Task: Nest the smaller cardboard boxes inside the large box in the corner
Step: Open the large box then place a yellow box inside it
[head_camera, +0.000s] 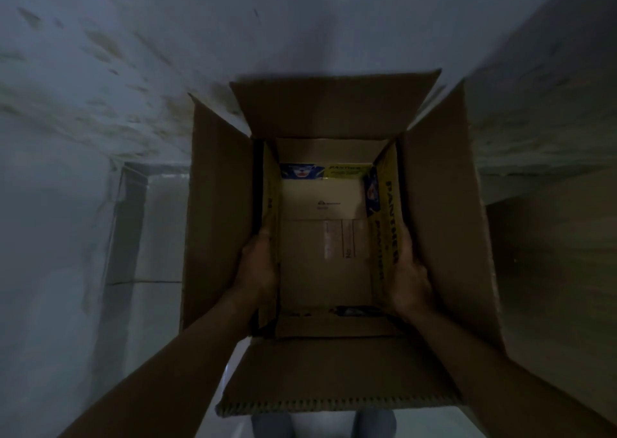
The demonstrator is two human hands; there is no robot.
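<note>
A large brown cardboard box (447, 203) stands in the room's corner with all its flaps spread open. Inside it sits a smaller open box (325, 267) with yellow printed flaps and a bare brown floor. My left hand (258, 267) grips the smaller box's left flap, between it and the large box's wall. My right hand (405, 280) grips its right yellow flap the same way. Both forearms reach down over the large box's near flap (334, 381).
Stained white walls (117, 70) meet behind the large box. A pale tiled floor (157, 237) shows at the left. The scene is dim. My legs (374, 424) show at the bottom edge under the near flap.
</note>
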